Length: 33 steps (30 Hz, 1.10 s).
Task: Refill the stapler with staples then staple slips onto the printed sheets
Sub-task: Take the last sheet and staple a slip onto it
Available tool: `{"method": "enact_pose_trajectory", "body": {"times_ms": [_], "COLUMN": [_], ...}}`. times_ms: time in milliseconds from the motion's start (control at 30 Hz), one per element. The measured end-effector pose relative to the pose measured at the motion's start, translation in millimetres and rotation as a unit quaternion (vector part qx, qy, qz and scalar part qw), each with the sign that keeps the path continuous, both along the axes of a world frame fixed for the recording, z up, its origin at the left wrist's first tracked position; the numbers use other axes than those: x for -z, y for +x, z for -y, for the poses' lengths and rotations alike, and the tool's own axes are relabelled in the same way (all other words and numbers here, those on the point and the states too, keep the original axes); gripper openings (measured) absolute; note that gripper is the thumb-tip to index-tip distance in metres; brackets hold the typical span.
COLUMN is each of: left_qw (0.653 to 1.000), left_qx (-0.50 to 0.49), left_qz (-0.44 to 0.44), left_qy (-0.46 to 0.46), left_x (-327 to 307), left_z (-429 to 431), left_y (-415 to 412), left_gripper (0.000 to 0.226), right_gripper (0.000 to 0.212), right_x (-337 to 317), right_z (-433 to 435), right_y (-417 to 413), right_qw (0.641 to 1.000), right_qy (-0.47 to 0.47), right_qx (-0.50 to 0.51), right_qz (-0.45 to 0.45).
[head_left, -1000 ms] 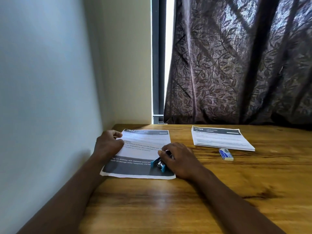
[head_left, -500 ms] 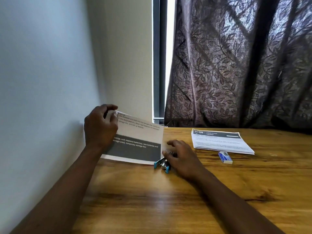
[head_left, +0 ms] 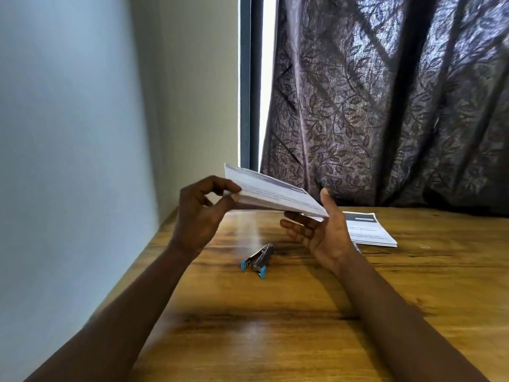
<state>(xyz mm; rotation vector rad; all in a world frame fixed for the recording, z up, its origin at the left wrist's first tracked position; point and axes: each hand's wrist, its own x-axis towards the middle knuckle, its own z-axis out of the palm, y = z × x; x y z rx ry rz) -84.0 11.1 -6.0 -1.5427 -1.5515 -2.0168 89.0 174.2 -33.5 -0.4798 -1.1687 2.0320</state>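
The printed sheets (head_left: 275, 194) are pinched at one edge by the left hand (head_left: 198, 213) above the table (head_left: 275, 326). The right hand (head_left: 322, 230) is held flat beneath. If released early, they could be dropped onto the stapler (head_left: 257, 260).

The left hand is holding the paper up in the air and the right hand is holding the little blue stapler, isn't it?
Not quite. The stapler lies on the table between the arms, untouched. The right hand is open at the paper's other end. The left hand does hold the paper up in the air, as the head view shows.
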Motion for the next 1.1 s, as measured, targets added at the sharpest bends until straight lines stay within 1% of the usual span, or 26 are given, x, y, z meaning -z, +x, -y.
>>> {"method": "enact_pose_trajectory", "body": {"times_ms": [67,100,167,200,267,333,400,433,467,533,567,600,633,700,767,867,900,933,967,1000,1100], "left_qw": [0.998,0.996,0.993,0.991,0.988,0.978,0.956,0.944,0.939,0.943,0.944,0.941,0.938,0.930,0.916,0.896,0.889,0.882,0.876,0.868,0.844], "left_qx": [0.054,0.072,0.090,0.096,0.097,0.097,0.116,0.140,0.157,0.157,0.150,0.147,0.142,0.114,0.081,0.038,0.020,0.002,-0.011,-0.018,-0.037], "left_qz": [0.005,0.000,0.010,0.028,0.066,0.129,0.210,0.235,0.233,0.175,0.146,0.125,0.096,-0.006,-0.108,-0.204,-0.233,-0.257,-0.272,-0.281,-0.299], "left_qy": [-0.040,-0.060,-0.081,-0.084,-0.097,-0.133,-0.171,-0.185,-0.199,-0.234,-0.255,-0.277,-0.302,-0.349,-0.379,-0.393,-0.394,-0.395,-0.399,-0.409,-0.444], "left_x": [7.9,11.6,17.0,18.6,19.7,19.3,17.5,17.7,18.0,21.4,23.9,26.5,29.4,35.1,38.3,37.4,38.3,39.5,40.8,42.6,48.0], "left_z": [-3.9,-5.5,-6.4,-7.4,-9.9,-13.4,-16.1,-16.6,-16.3,-16.5,-17.0,-18.5,-20.0,-23.9,-24.5,-20.9,-19.8,-19.3,-18.0,-16.8,-13.0], "left_y": [1.9,2.4,6.1,8.4,12.5,14.4,15.7,18.4,22.5,32.5,36.7,41.9,46.0,55.8,66.3,78.5,79.1,79.2,79.2,78.8,76.7], "left_gripper": [0.013,0.011,0.022,0.029,0.038,0.048,0.058,0.060,0.061,0.065,0.069,0.073,0.076,0.081,0.083,0.085,0.088,0.090,0.092,0.093,0.091], "right_gripper": [0.045,0.045,0.057,0.062,0.068,0.074,0.075,0.075,0.075,0.070,0.065,0.060,0.058,0.068,0.074,0.068,0.066,0.064,0.061,0.057,0.044], "right_x": [-1.3,-1.6,-0.8,-0.7,0.4,0.4,0.5,2.2,5.1,10.5,13.4,17.2,22.2,34.2,44.7,48.5,46.5,44.6,43.3,42.0,44.0], "right_z": [-6.4,-10.8,-17.9,-19.3,-19.3,-16.9,-12.1,-10.0,-10.8,-9.5,-9.4,-9.0,-8.8,-6.1,-1.5,3.2,5.9,8.2,8.9,10.4,11.5], "right_y": [6.3,8.9,15.3,19.6,30.8,46.8,66.8,77.7,87.6,107.1,114.4,122.2,127.6,135.8,137.7,134.9,133.3,132.6,131.7,131.4,129.4], "right_qw": [0.998,0.995,0.992,0.993,0.992,0.991,0.989,0.987,0.984,0.970,0.953,0.924,0.888,0.817,0.757,0.653,0.624,0.609,0.604,0.606,0.628], "right_qy": [-0.038,-0.046,-0.030,-0.009,0.027,0.044,0.078,0.098,0.118,0.167,0.210,0.262,0.311,0.389,0.454,0.515,0.529,0.540,0.554,0.568,0.587], "right_qx": [0.042,0.072,0.113,0.116,0.117,0.121,0.126,0.124,0.125,0.142,0.162,0.192,0.226,0.274,0.277,0.257,0.253,0.247,0.240,0.229,0.161], "right_qz": [-0.036,-0.045,-0.041,-0.035,-0.029,-0.026,0.004,0.023,0.043,0.101,0.147,0.201,0.252,0.326,0.380,0.492,0.517,0.526,0.520,0.507,0.485]}}
